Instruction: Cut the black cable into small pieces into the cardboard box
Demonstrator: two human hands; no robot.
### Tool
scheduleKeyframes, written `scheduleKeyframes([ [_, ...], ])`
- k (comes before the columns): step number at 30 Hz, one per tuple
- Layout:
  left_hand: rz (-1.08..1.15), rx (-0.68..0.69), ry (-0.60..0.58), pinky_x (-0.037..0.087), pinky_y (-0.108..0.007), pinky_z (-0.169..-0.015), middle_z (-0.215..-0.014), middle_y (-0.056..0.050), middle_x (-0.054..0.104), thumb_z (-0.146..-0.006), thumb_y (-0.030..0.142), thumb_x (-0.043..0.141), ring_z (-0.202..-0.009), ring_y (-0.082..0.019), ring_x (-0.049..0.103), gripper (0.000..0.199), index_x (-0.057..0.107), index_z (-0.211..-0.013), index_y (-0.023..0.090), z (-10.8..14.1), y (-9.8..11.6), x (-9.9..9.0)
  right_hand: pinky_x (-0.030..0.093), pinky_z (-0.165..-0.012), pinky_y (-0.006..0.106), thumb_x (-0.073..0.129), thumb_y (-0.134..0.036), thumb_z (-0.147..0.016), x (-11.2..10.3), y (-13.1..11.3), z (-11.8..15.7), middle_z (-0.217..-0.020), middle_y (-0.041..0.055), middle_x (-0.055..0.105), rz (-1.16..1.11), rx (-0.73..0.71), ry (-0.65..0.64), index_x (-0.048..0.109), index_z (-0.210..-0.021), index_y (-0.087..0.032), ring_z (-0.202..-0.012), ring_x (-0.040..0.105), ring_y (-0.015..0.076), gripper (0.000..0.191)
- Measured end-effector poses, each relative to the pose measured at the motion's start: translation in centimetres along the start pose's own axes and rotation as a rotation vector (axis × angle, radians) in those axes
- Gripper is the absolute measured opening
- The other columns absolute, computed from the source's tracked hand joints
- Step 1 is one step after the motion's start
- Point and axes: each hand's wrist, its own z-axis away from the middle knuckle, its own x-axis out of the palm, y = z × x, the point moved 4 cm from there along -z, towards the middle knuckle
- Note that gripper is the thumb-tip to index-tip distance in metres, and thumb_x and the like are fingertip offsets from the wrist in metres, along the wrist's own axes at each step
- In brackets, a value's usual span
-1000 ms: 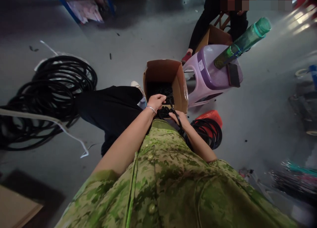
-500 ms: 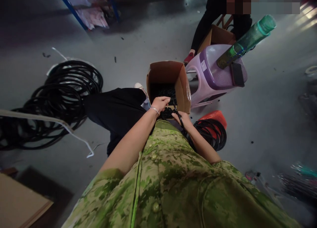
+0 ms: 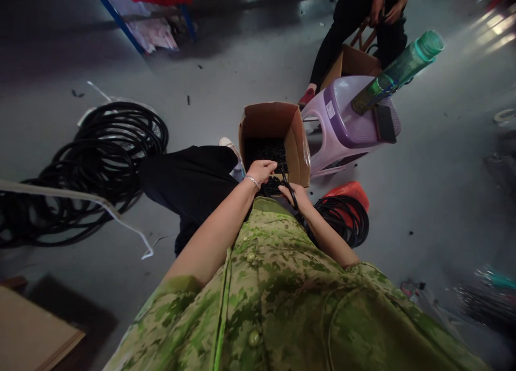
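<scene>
Right above the near edge of the open cardboard box (image 3: pixel 299 155) now — gripping a black strip (image 3: pixel 292 194) in the right hand (image 3: pixel 299 192), with fingers curled round it. Looking slim and plain black, curving down past the thumb toward the wrist. In close with the left hand (image 3: pixel 262 171), just beside the upper end — with fingertips bunched, too small and dark to tell whether grasping anything. Spotting a heap of small black pieces (image 3: pixel 272 151) inside the box, plus a black coil (image 3: pixel 358 223) against a red bag (image 3: pixel 355 191).
</scene>
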Motion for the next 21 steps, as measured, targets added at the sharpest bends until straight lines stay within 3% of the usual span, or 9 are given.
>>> scheduleKeyframes([
  [15, 0.039, -0.004, -0.015, 0.024, -0.018, -0.038, -0.053, 0.006, 0.047, -0.088, 0.018, 0.057, -0.037, -0.002, 0.03, 0.021, 0.07, -0.101, 0.009, 0.14, 0.16, 0.07, 0.039, -0.057, 0.024, 0.048, -0.066, -0.084, 0.17, 0.1, -0.11, -0.058, 0.002, 0.059, 0.013, -0.011, -0.01, 0.059, -0.063, -0.019, -0.06, 0.056, 0.016, 0.052],
  [21, 0.012, -0.011, -0.01, 0.025, -0.018, -0.038, -0.052, 0.005, 0.047, -0.085, 0.018, 0.06, -0.037, -0.003, 0.03, 0.016, 0.072, -0.093, 0.01, 0.2, 0.16, 0.06, 0.04, -0.056, 0.022, 0.047, -0.067, -0.083, 0.11, -0.02, 0.04, -0.058, 0.0012, 0.059, 0.008, -0.004, -0.013, 0.059, -0.063, -0.02, -0.059, 0.055, 0.015, 0.053],
])
